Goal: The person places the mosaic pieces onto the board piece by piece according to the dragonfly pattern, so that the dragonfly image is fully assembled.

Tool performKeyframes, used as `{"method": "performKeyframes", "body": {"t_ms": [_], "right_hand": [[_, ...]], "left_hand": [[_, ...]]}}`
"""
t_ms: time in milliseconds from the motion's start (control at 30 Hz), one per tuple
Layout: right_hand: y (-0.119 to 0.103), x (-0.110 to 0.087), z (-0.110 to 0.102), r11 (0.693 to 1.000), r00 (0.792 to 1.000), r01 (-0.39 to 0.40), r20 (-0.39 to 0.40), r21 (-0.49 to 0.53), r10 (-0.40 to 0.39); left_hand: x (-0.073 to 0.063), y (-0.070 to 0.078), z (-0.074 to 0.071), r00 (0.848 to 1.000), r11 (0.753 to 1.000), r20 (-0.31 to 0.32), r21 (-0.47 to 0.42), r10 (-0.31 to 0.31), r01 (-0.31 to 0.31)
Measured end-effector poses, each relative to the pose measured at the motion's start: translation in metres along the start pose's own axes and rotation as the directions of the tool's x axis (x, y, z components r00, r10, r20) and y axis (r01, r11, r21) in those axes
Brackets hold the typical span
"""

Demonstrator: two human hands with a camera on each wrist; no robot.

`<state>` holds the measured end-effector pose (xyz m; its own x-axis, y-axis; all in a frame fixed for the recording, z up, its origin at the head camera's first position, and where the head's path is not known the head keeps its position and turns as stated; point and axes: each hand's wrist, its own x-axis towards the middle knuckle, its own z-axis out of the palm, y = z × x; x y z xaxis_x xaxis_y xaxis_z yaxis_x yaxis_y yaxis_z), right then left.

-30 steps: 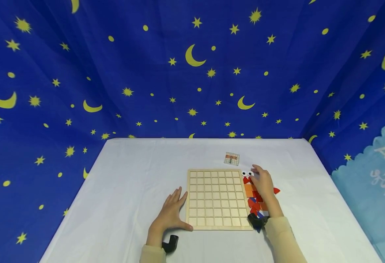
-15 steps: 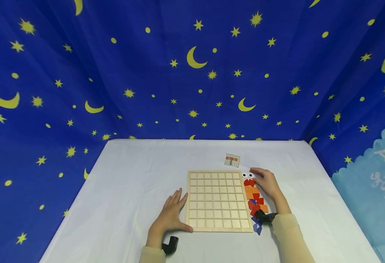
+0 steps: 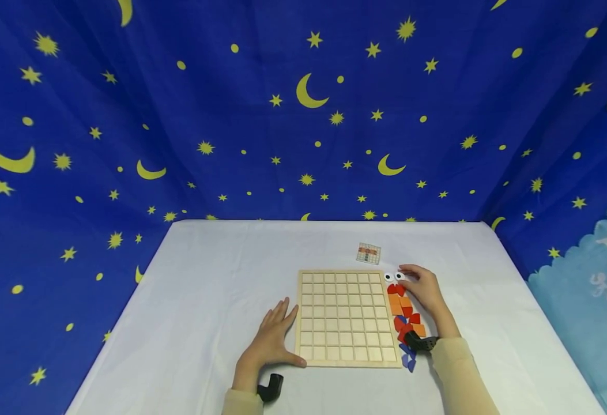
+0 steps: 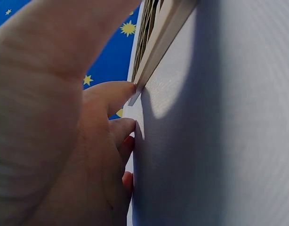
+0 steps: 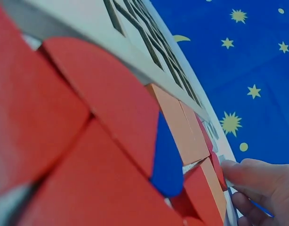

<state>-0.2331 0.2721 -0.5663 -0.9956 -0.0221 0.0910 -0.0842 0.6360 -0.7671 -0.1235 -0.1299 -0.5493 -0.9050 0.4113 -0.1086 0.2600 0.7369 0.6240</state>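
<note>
A square wooden board (image 3: 347,320) with a recessed grid lies flat, its cells bare. My left hand (image 3: 271,341) rests spread along its left edge, thumb at the lower corner. In the left wrist view a fingertip meets the board's rim (image 4: 156,44). Beyond the upper right corner, thumb and index of my right hand (image 3: 429,293) curl round the right one of two white eye pieces (image 3: 399,276). Below the eyes, a strip of red pieces (image 3: 396,290), orange squares (image 3: 395,304) and blue pieces (image 3: 406,361) runs down the board's right side. A blue rounded piece (image 5: 167,165) shows closely in the right wrist view.
A small picture card (image 3: 369,253) with a gridded pattern lies behind the board. Black wrist cameras (image 3: 271,389) sit by both wrists, the right one overlapping some pieces. A white cloth covers the table (image 3: 220,276), and a starry blue curtain (image 3: 261,115) hangs around it.
My right hand has shifted right, uncovering more red, orange and blue pieces. A red piece that lay right of the wrist is gone from there. The left hand keeps its place.
</note>
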Motion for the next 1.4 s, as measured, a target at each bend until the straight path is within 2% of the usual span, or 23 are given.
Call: {"method": "performKeyframes", "body": {"t_ms": [133,333,600,833,1000,1167,1400], "right_hand": [[-0.003,-0.003,-0.002,1.000,1.000,0.000,-0.026,0.005,0.000],[-0.021,-0.010,-0.005,0.996,0.991,0.087,-0.106,0.014,-0.085],[-0.053,-0.017,-0.001,0.985,0.976,0.167,-0.148,0.045,-0.159],[-0.080,-0.019,0.014,0.970,0.968,0.233,-0.117,0.070,-0.224],[-0.096,-0.020,0.028,0.961,0.964,0.254,-0.105,0.114,-0.243],[-0.103,-0.019,0.042,0.952,0.958,0.277,-0.115,0.128,-0.263],[-0.108,-0.016,0.061,0.928,0.936,0.344,-0.125,0.143,-0.328]], "left_hand": [[0.000,0.002,0.000,1.000,1.000,0.006,-0.004,0.004,-0.004],[0.000,0.001,0.000,1.000,1.000,-0.001,-0.004,0.000,0.000],[-0.002,0.001,-0.002,0.999,0.999,-0.028,-0.010,0.032,-0.033],[0.000,0.001,-0.002,1.000,1.000,-0.008,-0.020,-0.006,0.006],[0.000,0.001,-0.001,1.000,1.000,-0.003,-0.014,-0.010,0.009],[0.000,0.000,0.000,1.000,1.000,-0.005,-0.013,-0.006,0.006],[0.000,0.001,-0.001,1.000,1.000,0.001,-0.013,-0.009,0.009]]}}
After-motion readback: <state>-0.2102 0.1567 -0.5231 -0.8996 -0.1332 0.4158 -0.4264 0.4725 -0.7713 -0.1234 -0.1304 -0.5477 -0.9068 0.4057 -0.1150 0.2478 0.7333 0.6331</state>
